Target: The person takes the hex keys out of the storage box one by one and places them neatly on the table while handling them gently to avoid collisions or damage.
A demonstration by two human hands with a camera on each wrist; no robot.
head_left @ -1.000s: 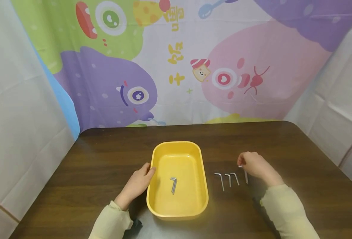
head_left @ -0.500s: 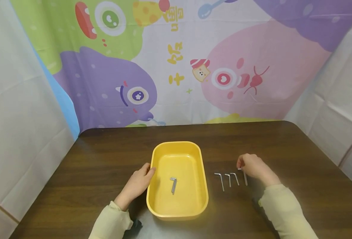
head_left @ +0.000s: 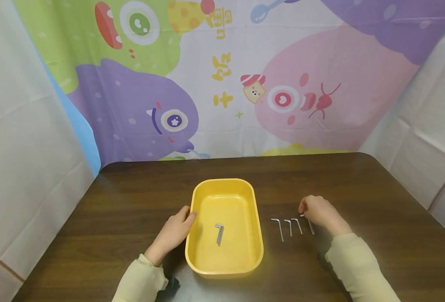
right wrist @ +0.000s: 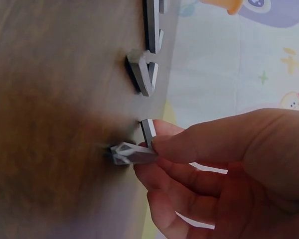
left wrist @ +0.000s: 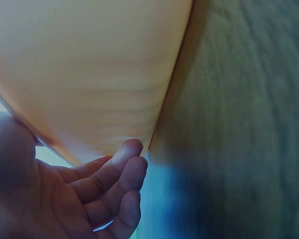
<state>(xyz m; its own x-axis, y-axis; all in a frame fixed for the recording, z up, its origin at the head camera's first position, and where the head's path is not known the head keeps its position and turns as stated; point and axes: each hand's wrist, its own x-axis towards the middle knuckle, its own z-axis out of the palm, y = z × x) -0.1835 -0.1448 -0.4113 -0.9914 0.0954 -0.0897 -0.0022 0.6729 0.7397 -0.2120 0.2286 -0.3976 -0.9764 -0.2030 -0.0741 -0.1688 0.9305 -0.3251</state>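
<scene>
My left hand (head_left: 174,233) holds the left side of a yellow plastic tray (head_left: 259,247), thumb over the rim. In the left wrist view, its fingers (left wrist: 132,172) are bent against the outer wall. Silver hex keys (head_left: 219,235) lie close together inside the tray; how many is unclear. To the tray's right, my right hand (head_left: 322,213) pinches an L-shaped hex key (right wrist: 134,153) between thumb and fingers near its bend, low over the table. Left of that hand, three more hex keys lie in a row: a longer one (head_left: 280,231), then two shorter (head_left: 290,228) ones.
The dark wood table (head_left: 139,184) spreads around the tray. A cartoon-printed cloth (head_left: 222,138) hangs along its back edge. Pale cloth walls (head_left: 37,126) flank the table at left and right.
My right hand has shifted slightly toward me and to the left with the hex key, whose long arm now slants more to the right. The left hand and tray stay put.
</scene>
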